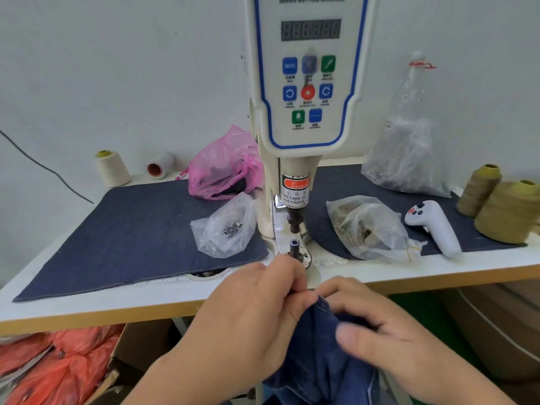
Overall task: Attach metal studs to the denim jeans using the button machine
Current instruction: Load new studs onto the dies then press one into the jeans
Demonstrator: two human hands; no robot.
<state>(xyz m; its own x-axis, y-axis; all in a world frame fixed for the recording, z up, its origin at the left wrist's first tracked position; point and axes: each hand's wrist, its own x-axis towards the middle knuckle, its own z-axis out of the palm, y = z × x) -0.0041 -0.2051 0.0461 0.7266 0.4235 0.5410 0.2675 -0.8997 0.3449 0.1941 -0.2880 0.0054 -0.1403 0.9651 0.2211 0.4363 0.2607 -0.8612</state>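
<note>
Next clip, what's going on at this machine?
A person sits at a servo button machine, both hands holding the denim jeans just below the table edge. The left hand and right hand pinch the fabric's top edge in front of the lower die. The denim is not yet under the punch. A clear bag of metal studs lies left of the machine.

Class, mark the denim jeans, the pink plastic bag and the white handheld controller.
denim jeans (pixel 321 358), head view, folded cloth between the hands
pink plastic bag (pixel 225 165), head view, middle of bag
white handheld controller (pixel 432 226), head view, its grip
</note>
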